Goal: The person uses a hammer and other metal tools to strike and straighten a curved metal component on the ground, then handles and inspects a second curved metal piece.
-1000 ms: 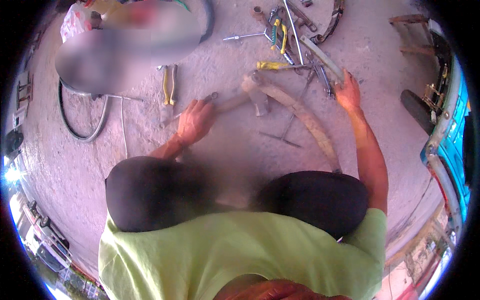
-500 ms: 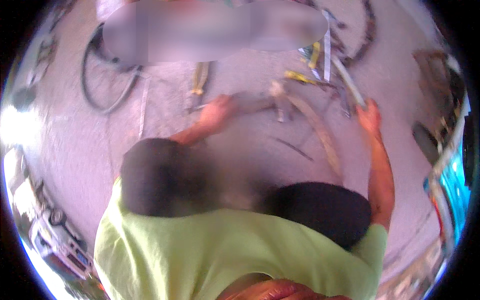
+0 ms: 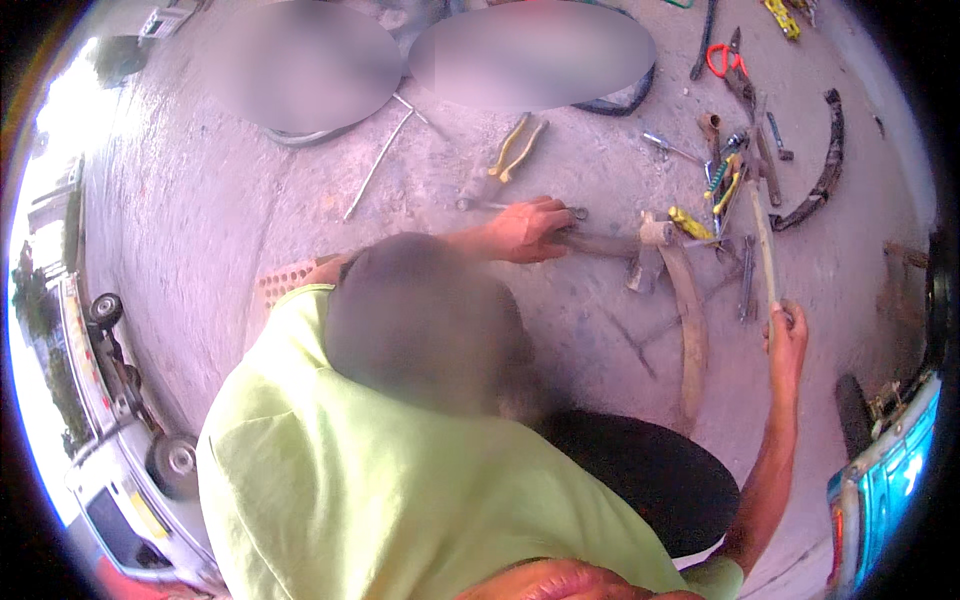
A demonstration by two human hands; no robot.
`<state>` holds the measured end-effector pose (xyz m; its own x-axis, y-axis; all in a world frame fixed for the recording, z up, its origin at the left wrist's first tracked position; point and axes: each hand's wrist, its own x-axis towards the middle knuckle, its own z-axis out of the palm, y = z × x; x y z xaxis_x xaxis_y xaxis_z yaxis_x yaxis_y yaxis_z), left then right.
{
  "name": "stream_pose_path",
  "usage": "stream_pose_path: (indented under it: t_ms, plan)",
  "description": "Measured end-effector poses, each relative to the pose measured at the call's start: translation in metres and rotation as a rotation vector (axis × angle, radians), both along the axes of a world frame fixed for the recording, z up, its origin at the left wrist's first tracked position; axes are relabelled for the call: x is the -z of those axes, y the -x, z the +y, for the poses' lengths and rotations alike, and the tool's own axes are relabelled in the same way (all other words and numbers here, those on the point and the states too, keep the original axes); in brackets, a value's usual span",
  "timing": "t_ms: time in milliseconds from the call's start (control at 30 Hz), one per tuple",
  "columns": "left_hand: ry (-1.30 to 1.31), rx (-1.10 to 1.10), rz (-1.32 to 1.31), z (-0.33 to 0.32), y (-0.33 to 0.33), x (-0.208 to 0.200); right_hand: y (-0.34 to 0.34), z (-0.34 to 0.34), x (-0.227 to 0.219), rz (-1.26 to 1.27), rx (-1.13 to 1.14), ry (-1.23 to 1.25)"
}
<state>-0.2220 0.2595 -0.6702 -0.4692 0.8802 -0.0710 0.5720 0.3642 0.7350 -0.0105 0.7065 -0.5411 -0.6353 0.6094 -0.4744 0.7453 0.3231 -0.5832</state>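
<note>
Near the middle of the concrete ground, my left hand (image 3: 535, 228) is closed over a long metal wrench (image 3: 480, 206), whose ends show on both sides of the fingers. To the right, my right hand (image 3: 788, 328) is closed around the lower end of a pale wooden handle (image 3: 764, 245); its far end lies among tools and is hard to make out. Between my hands lies a tool with a curved wooden handle (image 3: 688, 325) and a metal head (image 3: 643, 268). A dark flat bar (image 3: 605, 243) reaches from beside my left hand to that head.
Yellow-handled pliers (image 3: 518, 150), a thin bent rod (image 3: 380, 163), red-handled scissors (image 3: 728, 62), a yellow-handled tool (image 3: 690, 223) and a curved dark strip (image 3: 825, 175) lie ahead. A white vehicle (image 3: 130, 500) stands left, a blue one (image 3: 890, 480) right. Two areas ahead are blurred.
My view has turned, and the scene is sharper. My left hand now appears nearer the tool with the curved handle. My right hand still grips the pale handle, now seen more upright.
</note>
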Motion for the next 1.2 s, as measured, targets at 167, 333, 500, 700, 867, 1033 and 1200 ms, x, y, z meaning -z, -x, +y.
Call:
stream_pose_path:
  t_ms: [167,333,500,700,867,1033,1200]
  plan:
    - [-0.047,0.012,-0.247,0.022,0.012,-0.039,0.035,-0.056,-0.04,0.206,-0.26,-0.356]
    - [-0.216,0.058,-0.592,0.046,0.023,-0.083,0.108,-0.127,-0.066,0.392,-0.461,-0.137]
    - [-0.613,-0.212,-1.246,0.058,0.038,-0.104,0.135,-0.202,-0.045,0.389,-0.452,0.019]
    - [-0.713,-0.577,-1.499,0.046,0.039,-0.104,0.12,-0.235,-0.042,0.254,-0.457,0.316]
    - [-0.656,-0.701,-1.51,0.011,0.061,-0.079,0.118,-0.155,-0.004,0.036,-0.442,-0.029]
    - [-0.493,-0.858,-1.261,-0.006,0.064,-0.062,0.069,-0.082,0.048,-0.208,-0.6,-0.13]
    - [-0.28,-0.805,-1.095,-0.018,0.067,-0.043,0.043,-0.077,0.083,-0.279,-0.734,-0.198]
